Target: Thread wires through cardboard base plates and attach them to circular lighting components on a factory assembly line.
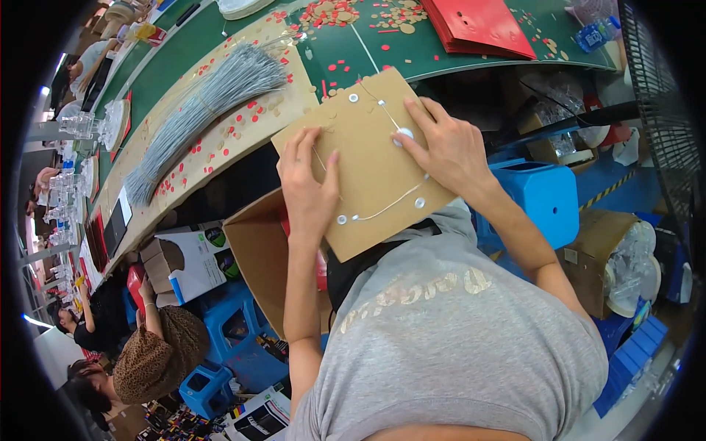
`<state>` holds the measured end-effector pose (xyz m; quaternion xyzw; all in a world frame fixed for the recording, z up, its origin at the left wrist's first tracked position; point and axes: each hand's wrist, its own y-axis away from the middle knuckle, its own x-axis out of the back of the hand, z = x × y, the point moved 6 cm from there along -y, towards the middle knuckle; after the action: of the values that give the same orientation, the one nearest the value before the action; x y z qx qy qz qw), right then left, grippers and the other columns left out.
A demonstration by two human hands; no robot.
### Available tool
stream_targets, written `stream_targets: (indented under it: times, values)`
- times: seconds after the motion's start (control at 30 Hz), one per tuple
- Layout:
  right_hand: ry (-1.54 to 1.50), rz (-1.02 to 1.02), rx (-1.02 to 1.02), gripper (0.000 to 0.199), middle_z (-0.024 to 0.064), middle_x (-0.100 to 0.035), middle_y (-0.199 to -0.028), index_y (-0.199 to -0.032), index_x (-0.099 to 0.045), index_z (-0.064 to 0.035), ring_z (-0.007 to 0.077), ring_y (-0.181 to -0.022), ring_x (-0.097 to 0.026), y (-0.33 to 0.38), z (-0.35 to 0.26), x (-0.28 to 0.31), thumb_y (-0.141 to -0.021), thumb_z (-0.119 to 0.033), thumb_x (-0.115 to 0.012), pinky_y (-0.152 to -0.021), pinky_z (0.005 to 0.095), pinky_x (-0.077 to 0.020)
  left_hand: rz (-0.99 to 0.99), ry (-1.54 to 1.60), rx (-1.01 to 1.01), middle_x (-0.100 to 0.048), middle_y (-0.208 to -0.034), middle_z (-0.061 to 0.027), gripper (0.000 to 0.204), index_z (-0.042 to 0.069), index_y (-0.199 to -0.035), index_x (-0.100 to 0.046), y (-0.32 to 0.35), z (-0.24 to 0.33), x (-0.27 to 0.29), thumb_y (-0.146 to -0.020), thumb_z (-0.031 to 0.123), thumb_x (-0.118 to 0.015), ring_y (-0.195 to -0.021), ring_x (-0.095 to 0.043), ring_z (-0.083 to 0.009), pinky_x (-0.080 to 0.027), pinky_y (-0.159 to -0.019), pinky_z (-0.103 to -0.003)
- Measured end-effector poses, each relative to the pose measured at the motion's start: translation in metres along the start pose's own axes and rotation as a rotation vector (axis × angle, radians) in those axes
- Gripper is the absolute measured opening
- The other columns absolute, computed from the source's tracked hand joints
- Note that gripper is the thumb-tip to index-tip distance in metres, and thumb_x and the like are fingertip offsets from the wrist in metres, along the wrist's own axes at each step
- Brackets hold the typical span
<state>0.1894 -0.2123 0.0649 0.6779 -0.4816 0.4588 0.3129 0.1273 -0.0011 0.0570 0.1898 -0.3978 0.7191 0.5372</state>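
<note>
Cardboard panel [364, 158] as reference: left hand [309, 187] on its left part, right hand [445, 147] on its right; wire bundle [202, 106] to its left, stack of folders [482, 26] behind it, stool [544, 198] to its right.

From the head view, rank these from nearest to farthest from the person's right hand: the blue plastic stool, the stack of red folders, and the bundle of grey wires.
Measured from the right hand, which rests on the brown card:
1. Blue plastic stool, just right of the wrist.
2. Stack of red folders, up on the green table.
3. Bundle of grey wires, far to the left.
</note>
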Motion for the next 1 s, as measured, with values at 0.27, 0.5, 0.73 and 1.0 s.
stream_targets:
  times: [0.27,0.5,0.73,1.0]
  values:
    - [-0.245,0.385,0.473,0.047,0.0107,-0.068,-0.118,-0.133,-0.067,-0.0104,0.0272,-0.084,-0.067,-0.022,-0.006,0.009,-0.086,-0.009,-0.073,-0.075,0.0341,-0.0572,0.023,-0.083,-0.170,-0.061,-0.109,-0.0142,0.031,-0.001,-0.114,-0.066,-0.015,0.022,-0.003,-0.084,0.001,-0.074,-0.103,-0.059,-0.0338,-0.049,-0.091,-0.043]
    - [-0.621,0.148,0.646,0.031,0.0099,-0.067,-0.089,-0.111,-0.079,-0.0099,0.0219,-0.078,-0.066,-0.053,-0.007,-0.005,-0.083,0.003,-0.072,-0.067,0.0323,-0.0534,-0.195,-0.106,-0.279,-0.062,-0.091,-0.0100,0.016,0.001,-0.094,-0.062,-0.038,0.020,-0.009,-0.083,-0.002,-0.072,-0.088,-0.060,-0.0310,-0.050,-0.075,-0.042]
    - [-0.612,0.051,0.621,0.021,0.0067,-0.068,-0.081,-0.097,-0.079,-0.0058,0.0211,-0.072,-0.066,-0.065,-0.008,-0.009,-0.078,0.004,-0.076,-0.065,0.0312,-0.0549,-0.034,0.024,-0.379,-0.065,-0.085,-0.0103,0.023,0.001,-0.090,-0.063,-0.036,0.022,-0.008,-0.075,-0.010,-0.075,-0.077,-0.062,-0.0282,-0.050,-0.067,-0.038]
    - [-0.560,0.162,0.708,0.024,0.0050,-0.068,-0.086,-0.096,-0.079,-0.0073,0.0214,-0.074,-0.067,-0.054,-0.008,-0.015,-0.075,0.003,-0.077,-0.065,0.0320,-0.0561,0.043,0.083,-0.307,-0.067,-0.082,-0.0088,0.025,0.000,-0.095,-0.068,-0.033,0.021,-0.007,-0.074,-0.009,-0.078,-0.072,-0.063,-0.0256,-0.051,-0.062,-0.035]
